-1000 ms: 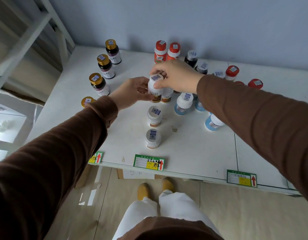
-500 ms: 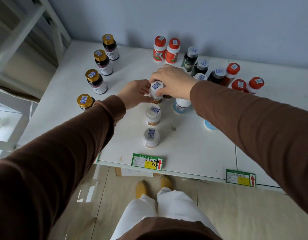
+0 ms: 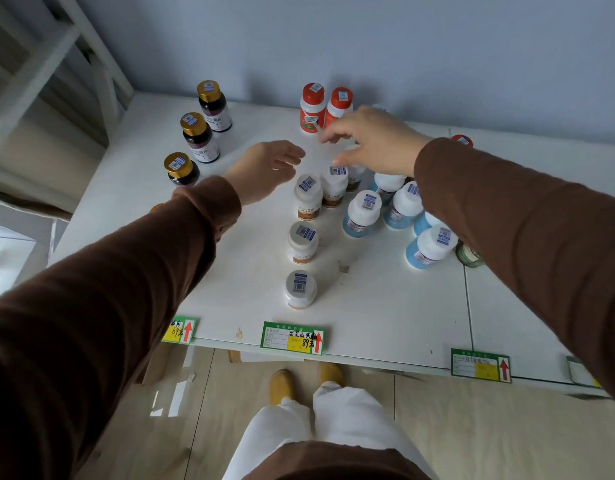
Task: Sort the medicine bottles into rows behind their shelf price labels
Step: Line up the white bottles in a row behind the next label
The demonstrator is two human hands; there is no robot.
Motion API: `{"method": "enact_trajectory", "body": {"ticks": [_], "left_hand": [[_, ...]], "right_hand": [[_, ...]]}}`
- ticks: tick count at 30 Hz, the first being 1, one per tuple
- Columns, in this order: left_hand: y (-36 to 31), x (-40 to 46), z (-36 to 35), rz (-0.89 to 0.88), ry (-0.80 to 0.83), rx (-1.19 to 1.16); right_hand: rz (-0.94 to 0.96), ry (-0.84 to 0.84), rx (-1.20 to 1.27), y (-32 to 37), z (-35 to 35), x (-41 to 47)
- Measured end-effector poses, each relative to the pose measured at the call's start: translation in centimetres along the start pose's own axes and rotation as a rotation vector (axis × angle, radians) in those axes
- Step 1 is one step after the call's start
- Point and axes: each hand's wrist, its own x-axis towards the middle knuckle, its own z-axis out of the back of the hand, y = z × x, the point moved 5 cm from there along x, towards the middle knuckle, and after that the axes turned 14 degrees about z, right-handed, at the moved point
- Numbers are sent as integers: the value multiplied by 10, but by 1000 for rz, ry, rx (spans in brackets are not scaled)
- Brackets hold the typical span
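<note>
Bottles with brown bands (image 3: 300,289) stand in one row behind the middle price label (image 3: 292,338) on the shelf (image 3: 385,306), because this label gives their place. Both hands hover above the far end of the row, grasping nothing: left hand (image 3: 264,169) relaxed, right hand (image 3: 375,140) with spread fingers (probably reaching). Blue bottles (image 3: 363,213) wait unsorted just beside.

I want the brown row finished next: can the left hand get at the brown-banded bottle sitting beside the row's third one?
Probably yes: the left hand hovers open beside that brown-banded bottle, with bare shelf between; the right hand hangs just above it.
</note>
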Motion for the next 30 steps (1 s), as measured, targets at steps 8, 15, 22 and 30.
{"method": "enact_trajectory", "body": {"ticks": [8,15,22,30], "left_hand": [[-20,14,-11,20,101,-10],[-25,22,-8,27,116,-166],[-39,28,15,10,252,-552],[-40,30,15,107,451,-825]], "right_hand": [[109,228,-285,12,-22,5],[7,47,-129,1,25,11],[-164,-281,367,-16,62,10],[-317,-435,719,-27,55,6]]}}
